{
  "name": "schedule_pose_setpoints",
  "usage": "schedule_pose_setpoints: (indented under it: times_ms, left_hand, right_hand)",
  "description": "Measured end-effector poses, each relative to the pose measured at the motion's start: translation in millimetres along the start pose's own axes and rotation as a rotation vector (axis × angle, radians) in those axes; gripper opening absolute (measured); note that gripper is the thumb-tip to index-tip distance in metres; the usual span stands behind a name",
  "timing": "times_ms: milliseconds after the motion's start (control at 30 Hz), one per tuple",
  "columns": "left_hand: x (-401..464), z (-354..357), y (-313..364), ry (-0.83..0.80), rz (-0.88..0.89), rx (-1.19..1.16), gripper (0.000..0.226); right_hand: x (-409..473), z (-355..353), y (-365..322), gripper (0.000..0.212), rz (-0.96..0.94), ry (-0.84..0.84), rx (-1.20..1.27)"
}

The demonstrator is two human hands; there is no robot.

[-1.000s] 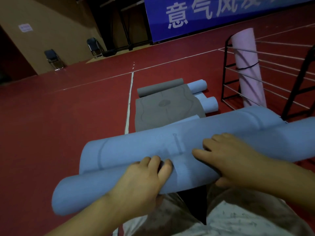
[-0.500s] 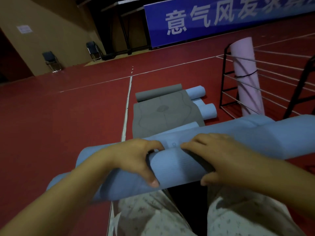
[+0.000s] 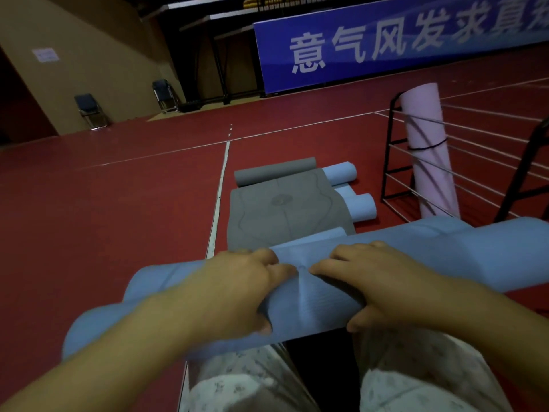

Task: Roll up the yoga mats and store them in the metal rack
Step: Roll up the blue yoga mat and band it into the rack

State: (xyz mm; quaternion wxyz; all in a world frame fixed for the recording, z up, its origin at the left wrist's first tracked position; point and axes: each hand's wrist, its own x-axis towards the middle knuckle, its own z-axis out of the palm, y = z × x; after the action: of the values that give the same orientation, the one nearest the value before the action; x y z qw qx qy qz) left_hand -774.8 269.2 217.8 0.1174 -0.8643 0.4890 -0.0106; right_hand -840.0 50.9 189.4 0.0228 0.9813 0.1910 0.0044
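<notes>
Red sports flooring (image 3: pixel 104 233) marked with white lines stretches toward a blue banner (image 3: pixel 386 40) and two folding chairs (image 3: pixel 89 111) at the far wall of a dim hall. Near the camera, a blue yoga mat (image 3: pixel 312 304), rolled into a thick tube, is gripped across the person's lap; the left hand (image 3: pixel 237 292) is curled over its top with the thumb tucked beneath, and the right hand (image 3: pixel 365 278) is wrapped round it just beside, fingers on top and thumb under the near edge. Rolling of this mat appears close to finished, though its left end looks looser and uneven.

Farther off, a grey mat (image 3: pixel 285 209) is seen lying partly unrolled on the floor, only its far end coiled, with two pale blue rolls (image 3: pixel 353 191) lying just to its right. These are judged still to be rolled or tidied and stored.

At the far right, a black metal rack (image 3: pixel 395 162) with wire rails is shown holding one pink rolled mat (image 3: pixel 427 150), stood upright and bound by a dark strap. No other mat can be made out in the rack, so most of the storing seems yet to be done.
</notes>
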Motion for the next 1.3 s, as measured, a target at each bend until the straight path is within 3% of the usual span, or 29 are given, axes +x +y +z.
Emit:
schedule_pose_setpoints:
  times_ms: [133, 200, 400, 767, 933, 1033, 1133, 1300]
  left_hand:
    - [-7.8, 23.4, 23.9, 0.099, -0.053, 0.056, 0.098]
    - [-4.8, 31.6, 15.9, 0.183, -0.049, 0.022, 0.093]
    - [14.6, 14.8, -2.6, 0.156, -0.05, -0.09, 0.076]
    - [41.0, -4.3, -38.5, -0.134, -0.061, -0.404, 0.068]
    - [47.7, -7.5, -46.3, -0.191, -0.103, -0.521, 0.067]
    - [37.7, -7.7, -34.2, -0.146, -0.115, -0.394, 0.069]
    - [19.7, 2.6, -11.4, 0.029, -0.119, -0.009, 0.072]
    - [8.4, 35.4, 8.6, 0.155, -0.177, 0.183, 0.113]
  right_hand:
    - [9.1, -2.4, 11.1, 0.085, -0.011, -0.026, 0.133]
    - [15.6, -6.5, 15.7, 0.08, -0.017, -0.056, 0.213]
    - [30.0, -19.8, 23.3, 0.081, 0.021, -0.179, 0.287]
    - [19.6, 2.3, 10.6, 0.1, 0.09, -0.006, 0.03]
    - [27.6, -6.0, 17.8, 0.095, 0.082, -0.01, 0.082]
    - [30.6, -7.3, 21.8, 0.091, 0.078, -0.039, 0.122]
    - [33.2, -9.4, 26.0, 0.088, 0.087, -0.034, 0.148]
    - [37.0, -15.0, 26.9, 0.089, 0.097, -0.07, 0.211]
